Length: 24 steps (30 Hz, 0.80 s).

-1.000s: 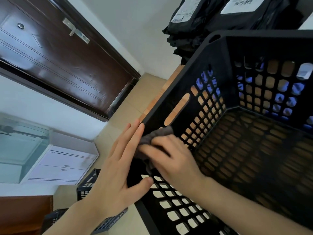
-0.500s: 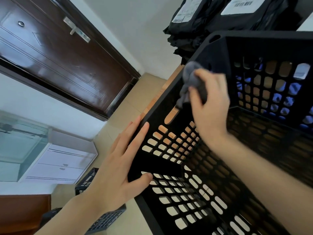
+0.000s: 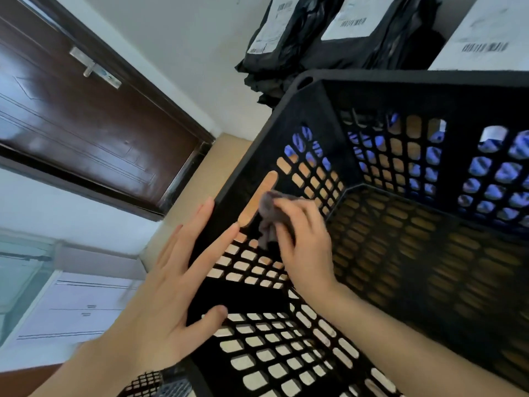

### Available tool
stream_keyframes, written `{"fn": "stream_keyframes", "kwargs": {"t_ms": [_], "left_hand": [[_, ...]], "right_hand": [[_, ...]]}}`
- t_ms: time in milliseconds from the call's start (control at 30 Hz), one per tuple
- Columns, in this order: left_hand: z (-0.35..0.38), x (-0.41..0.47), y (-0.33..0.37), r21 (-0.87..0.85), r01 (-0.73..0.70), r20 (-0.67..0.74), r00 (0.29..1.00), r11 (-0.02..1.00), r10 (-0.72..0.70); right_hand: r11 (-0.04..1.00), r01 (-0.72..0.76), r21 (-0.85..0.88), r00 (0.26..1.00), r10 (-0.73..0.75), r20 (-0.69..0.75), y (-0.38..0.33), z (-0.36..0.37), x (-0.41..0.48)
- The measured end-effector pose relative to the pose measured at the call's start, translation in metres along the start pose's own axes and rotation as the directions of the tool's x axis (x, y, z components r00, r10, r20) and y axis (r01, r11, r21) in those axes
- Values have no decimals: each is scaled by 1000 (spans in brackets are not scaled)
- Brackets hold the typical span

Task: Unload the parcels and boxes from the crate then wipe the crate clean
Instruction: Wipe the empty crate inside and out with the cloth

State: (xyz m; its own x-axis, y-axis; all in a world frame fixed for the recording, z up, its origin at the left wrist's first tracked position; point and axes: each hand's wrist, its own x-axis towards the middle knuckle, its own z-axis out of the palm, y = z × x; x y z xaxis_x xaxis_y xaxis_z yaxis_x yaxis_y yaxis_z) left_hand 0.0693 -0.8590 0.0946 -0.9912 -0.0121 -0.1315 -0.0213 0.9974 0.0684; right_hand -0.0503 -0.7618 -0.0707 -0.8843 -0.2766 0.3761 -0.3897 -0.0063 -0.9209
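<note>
A large black perforated plastic crate [image 3: 423, 90] fills the right of the view, and nothing lies inside it. My left hand [image 3: 174, 296] lies flat with straight fingers against the crate's near left corner, thumb hooked over the rim. My right hand [image 3: 306, 245] is inside the crate and holds a crumpled grey cloth [image 3: 270, 217] against the left wall, just below the oblong handle slot [image 3: 259, 203]. Black parcels with white labels [image 3: 289, 44] are stacked behind the crate against the wall.
A dark brown door [image 3: 86, 118] with a metal handle stands at the left. A white cabinet [image 3: 71, 308] sits on the floor at lower left. Part of another black crate [image 3: 160, 383] shows below my left wrist. A white labelled box [image 3: 486, 38] is at top right.
My right hand with the cloth has swept from the crate's far left corner rim back down the left wall to beside the handle slot. My left hand stays on the corner.
</note>
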Motion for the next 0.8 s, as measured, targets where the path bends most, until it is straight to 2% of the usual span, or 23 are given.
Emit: {"fn": "stream_keyframes", "kwargs": {"t_ms": [100,167,267,367,433,500,567,633,700,733,800], "left_hand": [[3,1,-2,-12,-44,-18,999,999,44],[4,3,-3,9,-62,-12,998,998,62],[3,3,-4,0,-54,10,999,999,54],[2,4,-4,-7,-59,20,998,998,59],[2,4,-4,-3,-59,22,998,998,59],[2,4,-4,-13,-52,24,998,999,52],[2,3,-4,-24,-42,24,999,999,43],[3,3,-4,-25,-33,17,999,999,34],[3,2,-4,-23,-28,15,999,999,29],[3,2,-4,-23,-28,14,999,999,29],[3,2,-5,-25,-30,11,999,999,30]], "right_hand": [[978,-202,49,965,207,-164,17,-9,38],[979,-200,37,965,204,-166,22,-10,45],[992,-127,4,992,127,16,14,-4,14],[993,114,-22,964,-105,244,3,5,-26],[976,213,-31,945,-198,261,4,8,-30],[988,155,-27,971,-147,190,5,9,-19],[1000,7,-1,998,-7,64,5,5,0],[987,-154,44,984,158,-83,12,2,25],[973,-219,74,957,229,-177,15,0,40],[973,-221,68,957,230,-177,14,1,39],[979,-200,42,977,202,-68,7,4,22]]}}
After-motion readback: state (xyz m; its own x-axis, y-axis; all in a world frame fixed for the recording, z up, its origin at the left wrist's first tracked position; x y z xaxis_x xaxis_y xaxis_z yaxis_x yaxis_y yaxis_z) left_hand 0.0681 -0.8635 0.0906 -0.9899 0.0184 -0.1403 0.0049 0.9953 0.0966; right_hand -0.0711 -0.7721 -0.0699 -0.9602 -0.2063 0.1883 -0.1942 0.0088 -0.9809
